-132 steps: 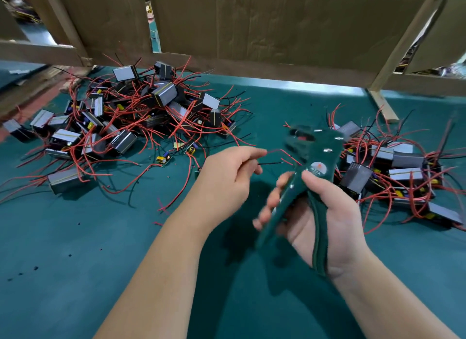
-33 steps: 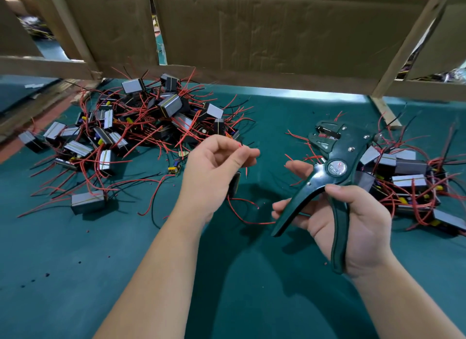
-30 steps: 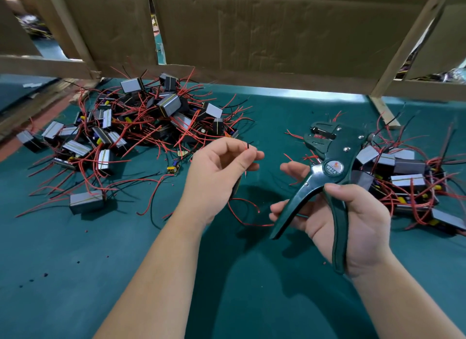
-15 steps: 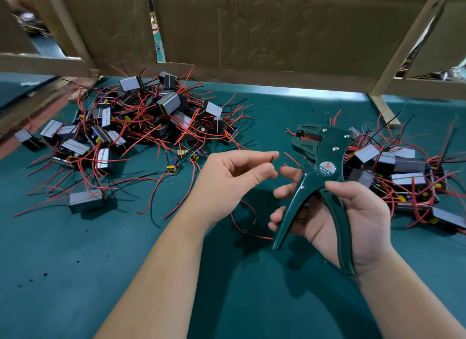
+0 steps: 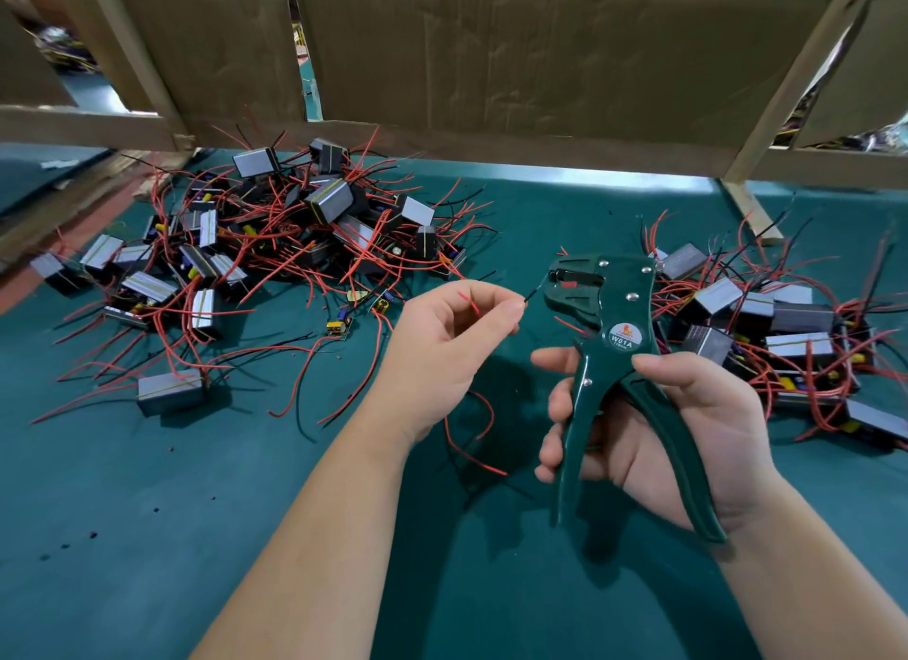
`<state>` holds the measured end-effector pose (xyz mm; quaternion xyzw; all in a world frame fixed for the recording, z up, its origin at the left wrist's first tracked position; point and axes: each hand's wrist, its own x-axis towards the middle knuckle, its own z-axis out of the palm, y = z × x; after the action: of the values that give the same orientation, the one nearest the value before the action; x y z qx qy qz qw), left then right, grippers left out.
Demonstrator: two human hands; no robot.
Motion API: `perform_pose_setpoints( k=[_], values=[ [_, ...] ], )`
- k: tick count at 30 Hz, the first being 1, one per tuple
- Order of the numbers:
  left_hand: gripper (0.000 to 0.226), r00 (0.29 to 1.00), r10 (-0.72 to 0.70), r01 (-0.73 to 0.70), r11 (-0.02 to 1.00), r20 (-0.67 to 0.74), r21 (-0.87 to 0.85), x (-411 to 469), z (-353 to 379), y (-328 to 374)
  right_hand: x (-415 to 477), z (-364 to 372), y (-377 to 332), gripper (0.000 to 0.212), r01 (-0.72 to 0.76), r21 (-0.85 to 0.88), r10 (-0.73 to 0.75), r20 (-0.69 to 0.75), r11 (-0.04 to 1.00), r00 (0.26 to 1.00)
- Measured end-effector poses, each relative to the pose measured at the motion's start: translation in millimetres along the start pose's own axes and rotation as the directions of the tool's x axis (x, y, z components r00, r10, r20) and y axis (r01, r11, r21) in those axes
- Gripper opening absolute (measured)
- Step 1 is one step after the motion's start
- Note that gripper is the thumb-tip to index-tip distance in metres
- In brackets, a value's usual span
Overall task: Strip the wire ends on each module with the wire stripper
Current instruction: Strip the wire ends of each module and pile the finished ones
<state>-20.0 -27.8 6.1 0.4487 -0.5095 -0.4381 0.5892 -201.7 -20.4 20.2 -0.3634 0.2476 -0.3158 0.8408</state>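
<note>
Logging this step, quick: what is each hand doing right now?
Left hand: pinching a black wire end.
Right hand: gripping the wire stripper handles.

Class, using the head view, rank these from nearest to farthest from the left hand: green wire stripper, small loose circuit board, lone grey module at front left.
1. Green wire stripper: just right of the left hand, at its fingertips.
2. Small yellow-and-blue circuit board: on the teal mat, to its left.
3. Lone grey box module: farther left.

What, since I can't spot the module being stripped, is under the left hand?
Red wire loops hang below the left hand, above the green mat. Any module held there is covered by the hand.
</note>
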Motion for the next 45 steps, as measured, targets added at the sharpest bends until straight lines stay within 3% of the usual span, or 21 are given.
perform_pose_setpoints(
  k=[4,9,17,24,32,36,41,45],
  values=[
    [0.009,0.996,0.072,-0.068,0.994,-0.048,0.089,3.0,-1.5,-2.8,-2.5,0.7,-0.1,0.062,-0.051,0.007,0.051,0.083,0.999,0.995],
    [0.008,0.988,0.147,-0.134,0.963,-0.040,0.234,2.5,-2.5,-3.1,-1.6,1.7,1.8,0.055,-0.077,-0.020,0.079,0.076,0.997,0.994],
    [0.009,0.933,0.360,-0.313,0.806,0.003,0.502,-0.5,-5.0,0.5,-1.5,2.6,5.2,0.045,-0.076,-0.074,0.080,0.055,0.994,0.995],
    [0.008,0.890,0.455,-0.381,0.703,0.032,0.601,1.4,-9.3,-1.9,0.3,3.4,7.4,0.043,-0.040,-0.132,0.043,0.023,0.990,0.999],
    [0.006,0.886,0.462,-0.398,0.719,0.036,0.569,2.4,-8.6,-3.4,0.1,5.6,10.1,0.040,-0.044,-0.117,0.044,-0.001,0.992,0.999],
    [0.021,0.963,0.266,-0.251,0.940,-0.033,0.230,-0.3,-5.3,-4.5,0.5,11.8,11.3,0.033,-0.052,-0.084,0.042,-0.111,0.995,0.993],
    [0.012,0.963,0.174,-0.154,0.982,-0.208,0.107,4.4,-7.4,-1.8,4.2,14.8,11.2,0.041,-0.036,0.008,0.037,-0.301,0.999,0.953],
    [0.021,0.953,0.058,-0.051,0.998,-0.297,0.032,7.4,-9.7,-1.7,6.5,14.1,10.1,0.044,0.043,0.074,-0.028,-0.193,0.996,0.981]
  ],
)
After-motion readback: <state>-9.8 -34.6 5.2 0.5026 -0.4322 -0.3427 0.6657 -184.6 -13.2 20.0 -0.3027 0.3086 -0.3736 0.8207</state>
